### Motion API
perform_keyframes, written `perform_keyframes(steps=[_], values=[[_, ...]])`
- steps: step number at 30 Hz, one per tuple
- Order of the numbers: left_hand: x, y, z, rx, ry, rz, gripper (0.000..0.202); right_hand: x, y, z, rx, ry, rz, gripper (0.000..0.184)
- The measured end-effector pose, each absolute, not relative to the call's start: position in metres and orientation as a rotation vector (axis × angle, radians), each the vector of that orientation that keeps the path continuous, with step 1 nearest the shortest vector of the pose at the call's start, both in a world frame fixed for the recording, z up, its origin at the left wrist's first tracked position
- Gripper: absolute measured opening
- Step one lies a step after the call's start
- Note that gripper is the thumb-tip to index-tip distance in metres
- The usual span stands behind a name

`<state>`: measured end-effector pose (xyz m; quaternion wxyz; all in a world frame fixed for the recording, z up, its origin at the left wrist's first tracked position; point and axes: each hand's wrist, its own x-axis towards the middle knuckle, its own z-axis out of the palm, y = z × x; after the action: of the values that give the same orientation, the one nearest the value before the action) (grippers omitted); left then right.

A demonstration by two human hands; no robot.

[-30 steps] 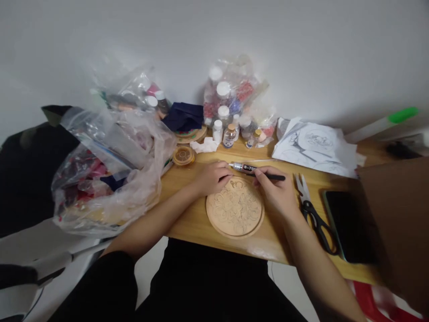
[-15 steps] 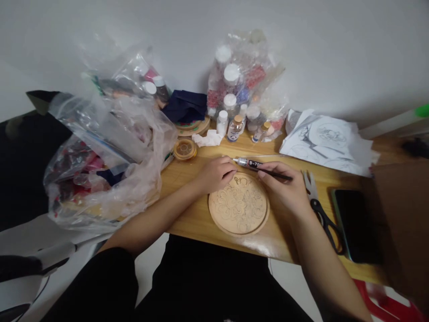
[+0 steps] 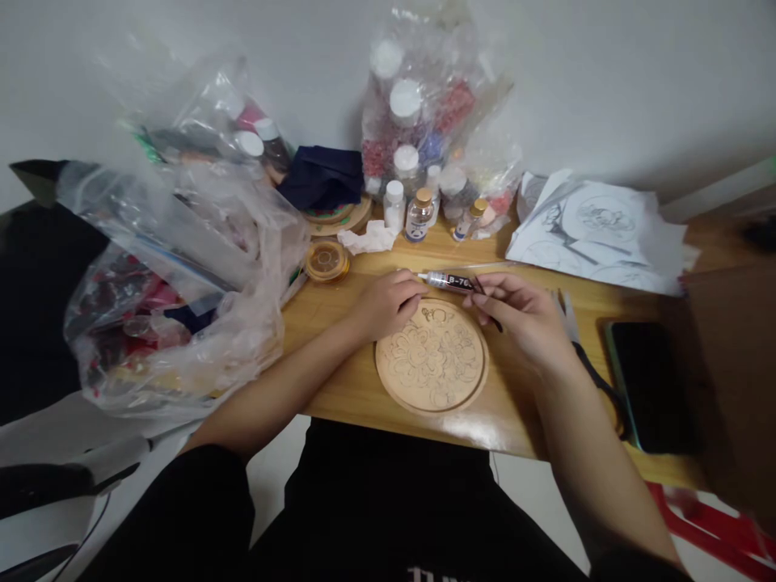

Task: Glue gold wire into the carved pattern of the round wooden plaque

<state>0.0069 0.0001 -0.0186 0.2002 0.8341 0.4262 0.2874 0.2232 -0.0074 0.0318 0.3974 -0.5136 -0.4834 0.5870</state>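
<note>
A round wooden disc [image 3: 433,372] with a raised rim and flower outlines drawn on it lies flat at the table's front. My left hand [image 3: 388,307] rests at its upper left edge, fingers curled together; what they hold, if anything, is hidden. Just beyond the disc, a glue tube [image 3: 449,280] marked "B-70…" lies with its nozzle toward my left fingertips. In my right hand [image 3: 521,311], thumb and fingers pinch a slim black tool [image 3: 497,324], slanted beside the disc's upper right. Its exact kind does not show.
Black-handled scissors [image 3: 597,376] and a phone [image 3: 651,388] lie right of my forearm. Papers with drawings [image 3: 600,226] sit behind. Small bottles [image 3: 419,218] and a bag of bead jars [image 3: 424,121] stand at the back. A plastic bag [image 3: 200,323] fills the left.
The black tool has turned in my right hand, from lying nearly level to a steeper slant. My left hand stays by the disc's edge. The view has shifted slightly.
</note>
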Motion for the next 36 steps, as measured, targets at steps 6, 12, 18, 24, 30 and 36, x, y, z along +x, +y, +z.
perform_keyframes(steps=[6, 12, 18, 24, 30, 36], values=[[0.007, 0.0, -0.02, 2.335, 1.208, 0.793, 0.023, 0.228, -0.007, 0.023, -1.443, -1.429, 1.262, 0.026], [0.007, -0.001, -0.021, 2.361, 1.2, 0.868, 0.022, 0.232, -0.008, 0.018, -1.79, -1.941, 0.721, 0.019], [0.008, -0.004, -0.02, 2.442, 1.247, 1.025, 0.025, 0.233, -0.009, 0.018, -1.88, -2.029, 0.606, 0.016], [-0.007, -0.012, 0.018, 2.507, 1.357, 1.19, 0.021, 0.238, -0.008, 0.019, -1.885, -2.105, 0.588, 0.015], [-0.055, -0.019, 0.071, 1.71, 1.6, 1.512, 0.012, 0.241, -0.008, 0.018, -1.845, -2.139, 0.581, 0.011], [-0.104, -0.048, 0.094, 1.404, 1.423, 1.333, 0.033, 0.24, -0.008, 0.018, -1.886, -2.105, 0.631, 0.009]])
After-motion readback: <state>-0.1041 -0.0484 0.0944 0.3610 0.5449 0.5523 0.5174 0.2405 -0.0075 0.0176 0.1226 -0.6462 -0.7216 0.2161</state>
